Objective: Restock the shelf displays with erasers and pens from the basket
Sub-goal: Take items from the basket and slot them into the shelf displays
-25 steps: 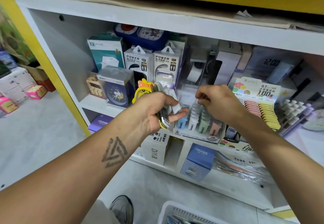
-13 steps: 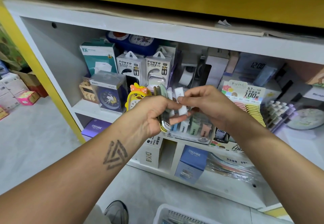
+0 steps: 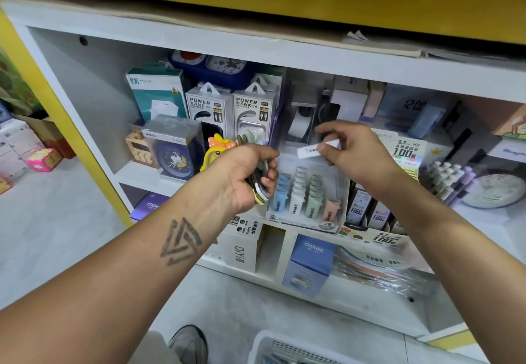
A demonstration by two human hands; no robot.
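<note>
Two hands work in front of the shelf, and they have drawn apart since half a second ago, when they met over the stack. The right hand (image 3: 353, 153) now pinches a single white eraser (image 3: 317, 147) between thumb and fingers, carried up and to the right, above the clear display box (image 3: 340, 192). The left hand (image 3: 247, 178) stays curled round a stack of flat erasers (image 3: 257, 190), just left of that box. Inside the box stand rows of sleeved erasers in blue, white, green and pink, upright and packed close. Beside it on the right a card display (image 3: 410, 150) holds leads marked 0.7. At the bottom edge the white basket (image 3: 264, 343) shows only its rim; what lies in it cannot be told.
</note>
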